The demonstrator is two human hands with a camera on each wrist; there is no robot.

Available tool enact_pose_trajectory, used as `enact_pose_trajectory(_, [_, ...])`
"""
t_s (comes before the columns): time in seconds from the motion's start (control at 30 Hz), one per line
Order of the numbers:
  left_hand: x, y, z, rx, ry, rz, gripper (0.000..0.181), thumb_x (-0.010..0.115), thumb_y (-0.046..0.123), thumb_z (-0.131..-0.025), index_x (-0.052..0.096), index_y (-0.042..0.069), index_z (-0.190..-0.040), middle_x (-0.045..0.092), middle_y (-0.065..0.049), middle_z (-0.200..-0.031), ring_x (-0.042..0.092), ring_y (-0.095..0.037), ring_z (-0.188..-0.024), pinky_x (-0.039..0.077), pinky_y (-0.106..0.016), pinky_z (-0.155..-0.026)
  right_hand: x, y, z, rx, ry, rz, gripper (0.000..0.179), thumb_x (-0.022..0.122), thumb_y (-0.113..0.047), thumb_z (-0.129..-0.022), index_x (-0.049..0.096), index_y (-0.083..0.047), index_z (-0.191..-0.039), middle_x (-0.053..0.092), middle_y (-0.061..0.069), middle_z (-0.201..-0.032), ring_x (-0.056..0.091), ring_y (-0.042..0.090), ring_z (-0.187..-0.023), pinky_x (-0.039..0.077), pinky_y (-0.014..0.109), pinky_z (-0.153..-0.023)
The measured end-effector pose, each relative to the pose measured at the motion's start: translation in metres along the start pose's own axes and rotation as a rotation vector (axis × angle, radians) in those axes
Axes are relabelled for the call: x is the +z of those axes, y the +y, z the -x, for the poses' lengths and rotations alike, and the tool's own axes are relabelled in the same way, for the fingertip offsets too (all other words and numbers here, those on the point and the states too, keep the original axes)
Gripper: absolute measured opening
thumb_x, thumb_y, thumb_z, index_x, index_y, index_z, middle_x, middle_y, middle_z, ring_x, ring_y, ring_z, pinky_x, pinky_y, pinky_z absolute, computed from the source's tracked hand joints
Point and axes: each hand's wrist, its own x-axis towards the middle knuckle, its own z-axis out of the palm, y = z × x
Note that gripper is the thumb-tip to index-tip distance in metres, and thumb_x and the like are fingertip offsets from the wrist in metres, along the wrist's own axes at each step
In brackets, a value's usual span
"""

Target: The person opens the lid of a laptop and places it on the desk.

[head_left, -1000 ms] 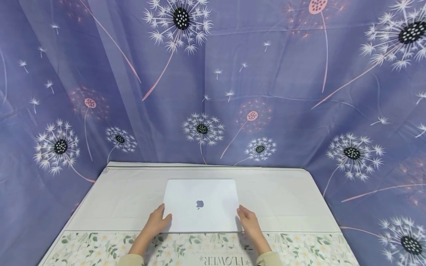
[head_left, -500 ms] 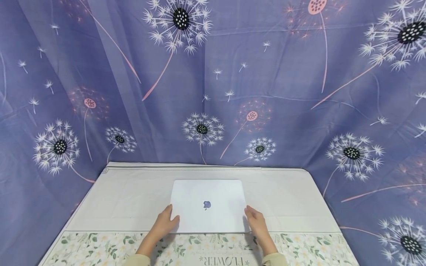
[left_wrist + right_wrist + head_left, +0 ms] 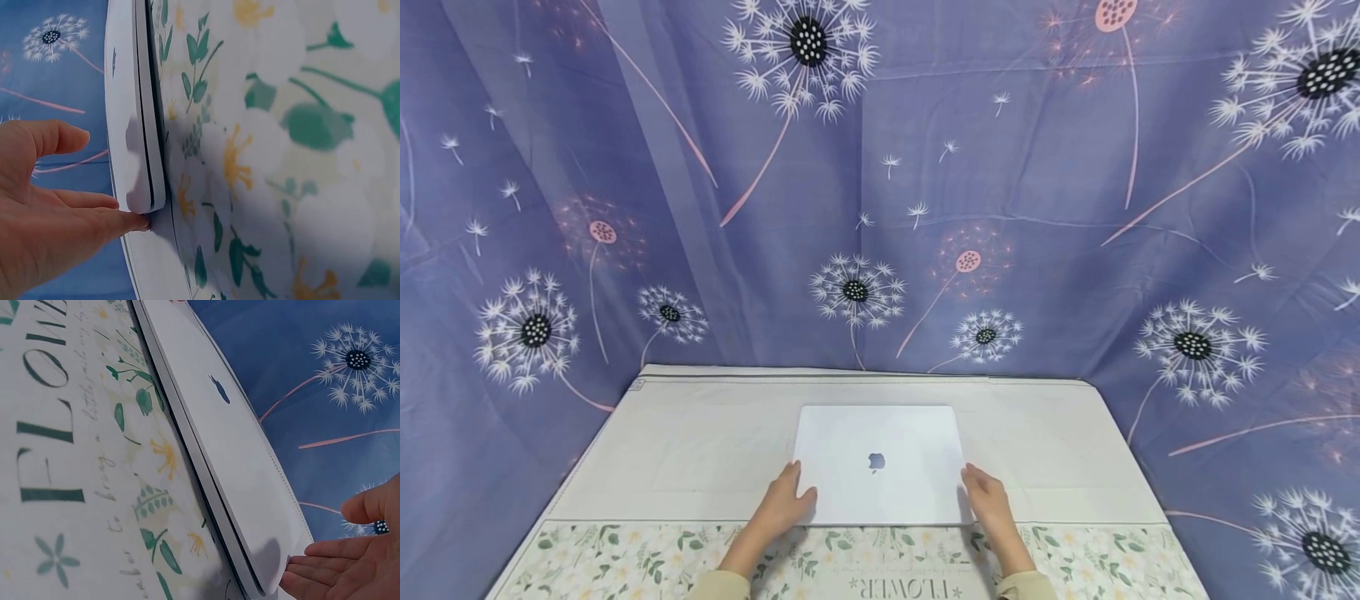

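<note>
A closed silver laptop (image 3: 880,492) with a dark apple logo lies flat on the table, its front edge along the border of the floral strip. My left hand (image 3: 782,500) is at its left side; in the left wrist view the straight fingers (image 3: 94,219) touch the side edge and the thumb stands off above the lid. At the opposite side my right hand (image 3: 988,497) has its straight fingertips (image 3: 300,569) against the right edge, thumb raised clear of the lid. Neither hand curls round the laptop.
A white cloth with a floral strip (image 3: 647,550) covers the table, the strip printed with the word FLOWER. Purple-blue curtains (image 3: 925,183) with dandelion prints hang behind the table and at both sides.
The laptop has slid to the right across the table, with both hands moving along at its sides. The shift is smaller in the last half second.
</note>
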Motion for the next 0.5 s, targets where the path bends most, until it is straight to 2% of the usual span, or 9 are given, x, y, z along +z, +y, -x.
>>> enact_pose_trajectory(0.07, [0.000,0.000,0.000,0.003,-0.003,0.003,0.064,0.057,0.017,-0.092,0.032,-0.016,-0.141,0.028,-0.036,-0.147,0.025,-0.049,-0.137,0.023,-0.059,-0.113,0.000,0.000,0.000,0.004,0.009,0.012,0.068,0.038,-0.055,-0.098,0.045,-0.001,-0.140,0.045,0.022,-0.143,0.038,0.040,-0.135,0.033,0.057,-0.109])
enact_pose_trajectory(0.2, [0.000,-0.004,0.000,0.009,-0.009,-0.011,0.065,0.057,0.017,-0.092,0.030,-0.015,-0.142,0.027,-0.035,-0.147,0.025,-0.048,-0.138,0.022,-0.058,-0.113,-0.011,-0.037,0.031,-0.035,-0.006,0.031,0.054,0.040,-0.034,-0.103,0.044,0.007,-0.138,0.044,0.028,-0.141,0.039,0.043,-0.133,0.035,0.056,-0.108])
enact_pose_trajectory(0.33, [-0.001,-0.009,0.000,0.023,-0.021,-0.037,0.067,0.058,0.017,-0.092,0.027,-0.013,-0.144,0.027,-0.033,-0.149,0.025,-0.046,-0.139,0.022,-0.057,-0.114,-0.015,-0.059,0.052,-0.141,-0.026,0.084,0.050,0.046,-0.024,-0.102,0.042,0.010,-0.138,0.045,0.031,-0.139,0.043,0.045,-0.129,0.039,0.054,-0.106])
enact_pose_trajectory(0.5, [-0.004,-0.011,0.003,0.060,-0.040,-0.066,0.072,0.062,0.017,-0.091,0.026,-0.013,-0.145,0.027,-0.032,-0.149,0.026,-0.045,-0.139,0.023,-0.057,-0.114,-0.010,-0.062,0.055,-0.304,-0.091,0.133,0.045,0.049,-0.019,-0.101,0.045,0.007,-0.137,0.051,0.027,-0.134,0.050,0.041,-0.125,0.042,0.053,-0.104])
